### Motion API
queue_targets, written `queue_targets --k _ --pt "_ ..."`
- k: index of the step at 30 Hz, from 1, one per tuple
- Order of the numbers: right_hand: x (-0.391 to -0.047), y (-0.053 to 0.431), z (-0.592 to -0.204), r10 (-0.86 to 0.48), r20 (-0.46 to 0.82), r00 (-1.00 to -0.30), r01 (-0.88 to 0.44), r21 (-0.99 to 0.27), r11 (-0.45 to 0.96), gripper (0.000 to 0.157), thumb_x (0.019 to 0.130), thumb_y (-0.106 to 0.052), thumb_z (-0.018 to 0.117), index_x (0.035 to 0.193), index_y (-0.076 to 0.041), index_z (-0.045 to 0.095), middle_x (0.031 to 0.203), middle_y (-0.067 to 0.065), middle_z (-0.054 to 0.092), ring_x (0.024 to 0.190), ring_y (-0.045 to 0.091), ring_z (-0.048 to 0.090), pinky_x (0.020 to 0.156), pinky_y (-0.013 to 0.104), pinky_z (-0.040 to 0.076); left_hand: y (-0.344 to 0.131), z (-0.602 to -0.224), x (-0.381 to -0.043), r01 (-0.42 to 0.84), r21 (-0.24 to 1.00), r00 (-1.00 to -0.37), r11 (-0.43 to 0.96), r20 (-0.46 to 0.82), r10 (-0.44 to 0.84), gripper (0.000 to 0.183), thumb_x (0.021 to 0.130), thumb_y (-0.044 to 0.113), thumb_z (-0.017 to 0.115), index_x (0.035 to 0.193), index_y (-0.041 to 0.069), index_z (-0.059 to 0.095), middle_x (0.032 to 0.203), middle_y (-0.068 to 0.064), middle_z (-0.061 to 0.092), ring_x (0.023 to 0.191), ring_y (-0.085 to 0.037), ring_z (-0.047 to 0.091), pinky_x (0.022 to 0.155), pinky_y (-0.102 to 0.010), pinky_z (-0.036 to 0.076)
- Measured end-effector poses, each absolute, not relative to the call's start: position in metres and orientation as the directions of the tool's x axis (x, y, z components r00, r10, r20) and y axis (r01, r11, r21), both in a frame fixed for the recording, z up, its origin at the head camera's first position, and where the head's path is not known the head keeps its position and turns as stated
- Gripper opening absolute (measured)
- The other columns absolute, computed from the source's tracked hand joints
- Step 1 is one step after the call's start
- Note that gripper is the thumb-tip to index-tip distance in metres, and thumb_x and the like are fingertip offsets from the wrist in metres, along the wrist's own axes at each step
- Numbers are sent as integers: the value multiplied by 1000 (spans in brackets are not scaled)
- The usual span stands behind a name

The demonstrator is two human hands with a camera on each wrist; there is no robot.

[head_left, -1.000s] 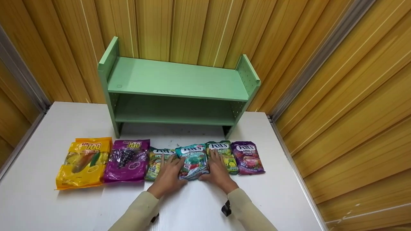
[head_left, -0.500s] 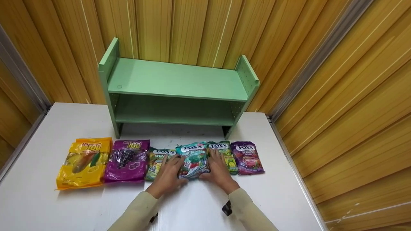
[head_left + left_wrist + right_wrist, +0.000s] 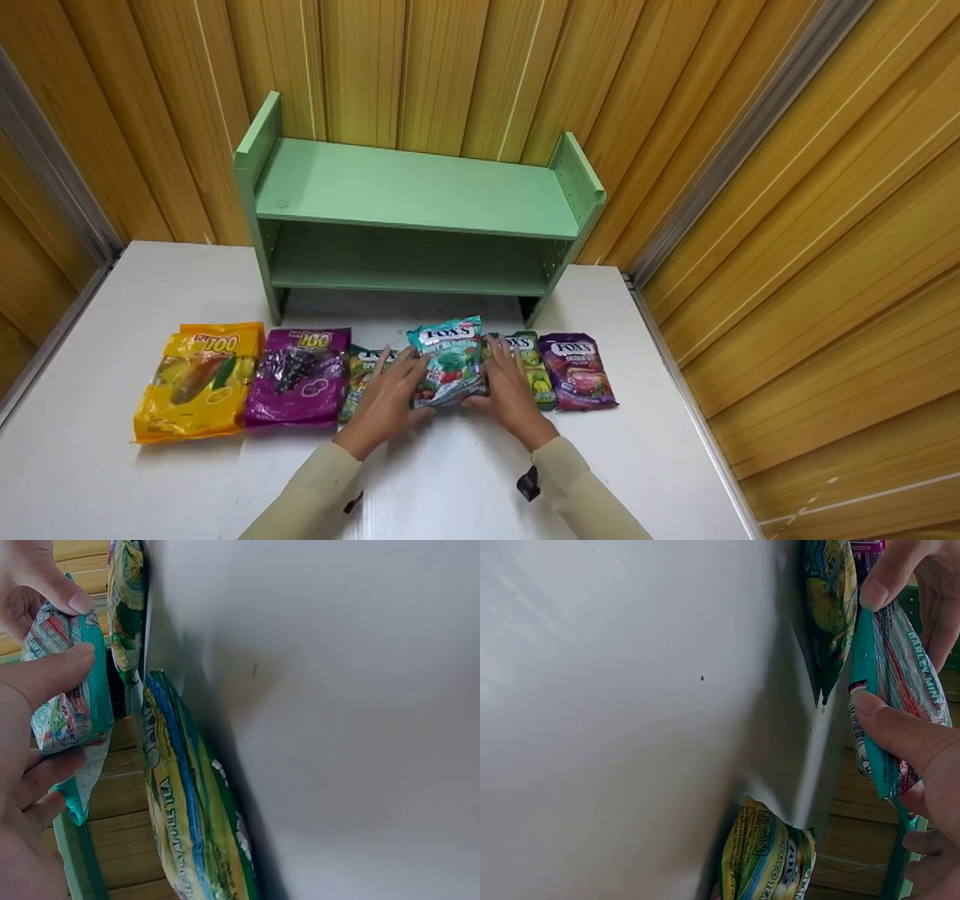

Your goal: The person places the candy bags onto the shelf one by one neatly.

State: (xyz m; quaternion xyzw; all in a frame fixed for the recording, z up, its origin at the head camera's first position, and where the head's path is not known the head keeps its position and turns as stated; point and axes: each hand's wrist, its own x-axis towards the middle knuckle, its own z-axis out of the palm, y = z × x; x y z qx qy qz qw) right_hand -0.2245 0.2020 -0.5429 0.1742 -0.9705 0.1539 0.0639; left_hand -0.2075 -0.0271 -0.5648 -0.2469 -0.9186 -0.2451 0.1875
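Observation:
Both hands hold a teal FOX'S Mint Blossom candy bag (image 3: 452,360) between them, one at each side. My left hand (image 3: 385,403) grips its left edge and my right hand (image 3: 514,394) its right edge. Both wrist views show the thumbs on the near face of the teal bag (image 3: 66,724) and fingers behind it, with the bag raised off the white table. A green FOX'S bag (image 3: 358,369) lies partly hidden behind the left hand. Another green FOX'S bag (image 3: 541,375) lies beside the right hand, its left part covered by the fingers.
To the left lie a yellow LOT 100 bag (image 3: 199,382) and a purple LOT 100 bag (image 3: 294,382). A purple FOX'S Berries bag (image 3: 579,375) ends the row at right. Behind stands a green two-tier shelf (image 3: 416,187) against a wood-panelled wall (image 3: 435,75).
The teal bag has risen from the row and shifted slightly toward the shelf, its top edge tilting up. Both hands have come along with it, still on its sides.

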Motion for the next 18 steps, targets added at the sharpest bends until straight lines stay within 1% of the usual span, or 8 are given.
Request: queue_targets --k 3,5,6,9,13,16,18 --pt "-225 198 -540 -307 170 -936 -346 -295 891 57 70 -36 84 109 -1 61 157 14 31 148 36 21 121 54 15 -30 -561 -208 543 364 -808 756 471 354 87 67 35 89 140 8 49 131 -11 62 136 -33 45 117 -59 20" --pt "-226 196 -538 -299 174 -938 -339 -292 894 67 72 -37 83 122 0 58 158 14 30 148 35 22 121 53 15 -31 -559 -208 539 359 -808 762 476 348 87 67 35 88 141 9 49 131 -10 62 137 -32 44 117 -59 20" --pt "-226 195 -537 -299 180 -937 -340 -286 896 70 72 -38 83 125 0 56 157 14 30 148 35 22 121 54 16 -32 -558 -209 540 356 -806 763 480 346 87 68 35 88 141 9 48 131 -10 62 137 -32 44 117 -59 20" --pt "-228 192 -535 -293 198 -936 -340 -283 897 65 74 -39 82 121 -2 58 156 14 32 147 34 24 120 54 16 -34 -555 -210 534 346 -806 772 485 340 88 68 35 88 142 10 47 131 -9 62 138 -31 42 117 -60 21" --pt "-230 190 -533 -276 226 -934 -338 -309 889 50 75 -37 81 108 -6 60 154 12 36 145 31 29 120 52 18 -35 -550 -212 519 338 -814 785 476 333 88 70 36 87 144 13 45 135 -7 60 139 -29 41 116 -60 23" --pt "-231 187 -531 -256 243 -936 -328 -337 882 43 75 -35 82 99 -9 58 153 9 39 142 31 35 120 50 22 -37 -546 -214 514 325 -815 794 473 334 87 72 38 85 144 14 44 137 -6 59 139 -28 42 116 -60 24" --pt "-231 185 -530 -240 248 -939 -319 -357 878 42 76 -34 82 98 -10 56 151 8 41 141 32 37 118 49 26 -39 -543 -215 517 322 -812 793 478 334 86 72 38 85 144 14 45 136 -6 60 138 -28 43 115 -60 24"
